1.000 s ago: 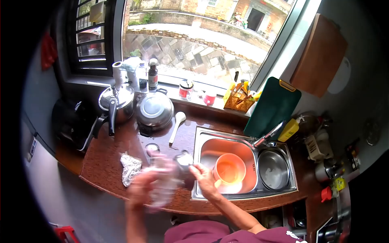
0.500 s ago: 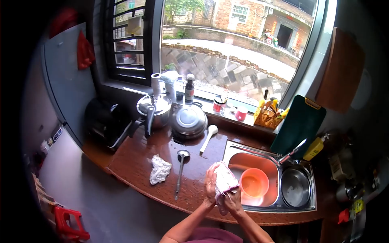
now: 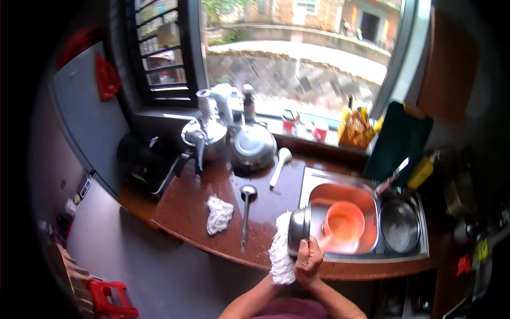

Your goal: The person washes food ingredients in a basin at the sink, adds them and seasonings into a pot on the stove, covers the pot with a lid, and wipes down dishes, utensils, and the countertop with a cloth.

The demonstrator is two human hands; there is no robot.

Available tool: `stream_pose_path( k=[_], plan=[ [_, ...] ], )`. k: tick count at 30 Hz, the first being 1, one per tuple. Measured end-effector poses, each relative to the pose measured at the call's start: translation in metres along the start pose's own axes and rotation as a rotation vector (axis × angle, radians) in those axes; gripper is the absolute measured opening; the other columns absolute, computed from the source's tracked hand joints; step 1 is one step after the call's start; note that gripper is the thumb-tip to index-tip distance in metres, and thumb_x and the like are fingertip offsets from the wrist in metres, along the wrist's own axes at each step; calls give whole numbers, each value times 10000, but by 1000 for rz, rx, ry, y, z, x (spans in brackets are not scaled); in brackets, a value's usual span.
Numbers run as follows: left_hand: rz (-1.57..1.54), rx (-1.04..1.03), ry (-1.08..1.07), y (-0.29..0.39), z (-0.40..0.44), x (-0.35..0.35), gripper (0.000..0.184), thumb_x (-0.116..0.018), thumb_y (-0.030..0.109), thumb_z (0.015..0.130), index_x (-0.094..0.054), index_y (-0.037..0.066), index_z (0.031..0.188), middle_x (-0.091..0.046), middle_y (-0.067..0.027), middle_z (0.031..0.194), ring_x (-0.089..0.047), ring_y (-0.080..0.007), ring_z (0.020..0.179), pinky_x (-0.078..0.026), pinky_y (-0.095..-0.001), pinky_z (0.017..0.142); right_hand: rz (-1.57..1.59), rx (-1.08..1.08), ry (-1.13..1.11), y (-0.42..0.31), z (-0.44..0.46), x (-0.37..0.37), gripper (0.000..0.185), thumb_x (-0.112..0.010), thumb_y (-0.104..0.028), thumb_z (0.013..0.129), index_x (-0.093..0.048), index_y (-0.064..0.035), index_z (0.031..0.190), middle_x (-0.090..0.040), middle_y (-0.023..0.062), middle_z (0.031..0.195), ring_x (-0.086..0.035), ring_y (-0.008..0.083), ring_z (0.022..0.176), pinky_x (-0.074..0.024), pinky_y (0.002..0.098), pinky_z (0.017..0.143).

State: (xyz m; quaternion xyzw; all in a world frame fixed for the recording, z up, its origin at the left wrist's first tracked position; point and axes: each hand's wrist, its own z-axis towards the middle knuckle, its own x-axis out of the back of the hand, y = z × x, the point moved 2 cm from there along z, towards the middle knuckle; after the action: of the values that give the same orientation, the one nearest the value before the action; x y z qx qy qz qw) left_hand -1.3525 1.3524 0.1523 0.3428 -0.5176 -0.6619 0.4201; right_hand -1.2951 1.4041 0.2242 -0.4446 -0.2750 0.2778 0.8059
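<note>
My right hand (image 3: 309, 262) is closed on the rim of a metal bowl (image 3: 298, 232), thumb upward, at the counter's front edge. The bowl is tipped on its side. A crumpled white cloth (image 3: 281, 254) lies against the bowl's left side, held by my left hand. The cloth hides that hand's fingers; only the left forearm (image 3: 255, 296) shows. Just right of the bowl, an orange plastic dipper (image 3: 345, 220) sits in the sink (image 3: 373, 219). To the left on the counter lie a metal ladle (image 3: 246, 212) and a second white cloth (image 3: 219, 215).
A white spoon (image 3: 280, 169), a lidded metal pan (image 3: 254, 146) and a pressure cooker (image 3: 207, 133) stand farther back. A metal pan (image 3: 399, 224) occupies the right basin below the faucet (image 3: 393, 176). A green cutting board (image 3: 398, 141) leans behind. Below left is a red stool (image 3: 111, 297).
The metal bowl has come into view from the bundled cloth, gripped by my right hand. My left hand has slipped behind the cloth. The whole view has shifted slightly.
</note>
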Motion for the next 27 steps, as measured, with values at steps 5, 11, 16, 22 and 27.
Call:
stream_pose_path(
  k=[5,11,16,22,27],
  plan=[
    [-636,247,13,-68,-50,-31,348,-377,96,913,-379,17,1252,-475,-51,1156,-475,-150,1011,-372,-276,905,-267,456,50,5,-11,26,133,-534,-42,781,-545,11,902,-470,105,636,-468,274,515,-386,355,473],
    [-392,472,-297,-4,-70,-71,253,-561,133,796,-490,57,1027,-557,-56,962,-548,-189,856,-442,-307,726,-757,537,-157,13,-49,122,195,-556,-115,693,-563,-57,879,-475,10,699,-497,147,637,-389,276,553],
    [323,-203,-422,21,-69,-142,377,-650,167,691,-526,15,1014,-586,-134,868,-574,-274,775,-463,-330,696,-925,383,-200,21,-100,229,189,-544,-152,712,-569,-68,880,-499,8,720,-500,151,675,-389,318,619],
    [-321,740,-562,51,-148,-271,253,-545,165,813,-534,53,1040,-558,-23,924,-539,-119,844,-447,-266,749,-1006,294,-282,35,-184,334,123,-544,-166,737,-584,-88,823,-529,-2,774,-532,140,800,-398,333,757],
    [-272,758,-950,-9,-229,-330,277,-473,155,873,-518,21,1112,-572,-20,956,-540,-118,871,-435,-244,756,-1108,214,-500,31,-229,400,166,-594,-190,708,-589,-80,832,-463,9,750,-507,160,816,-400,370,810]
  ],
)
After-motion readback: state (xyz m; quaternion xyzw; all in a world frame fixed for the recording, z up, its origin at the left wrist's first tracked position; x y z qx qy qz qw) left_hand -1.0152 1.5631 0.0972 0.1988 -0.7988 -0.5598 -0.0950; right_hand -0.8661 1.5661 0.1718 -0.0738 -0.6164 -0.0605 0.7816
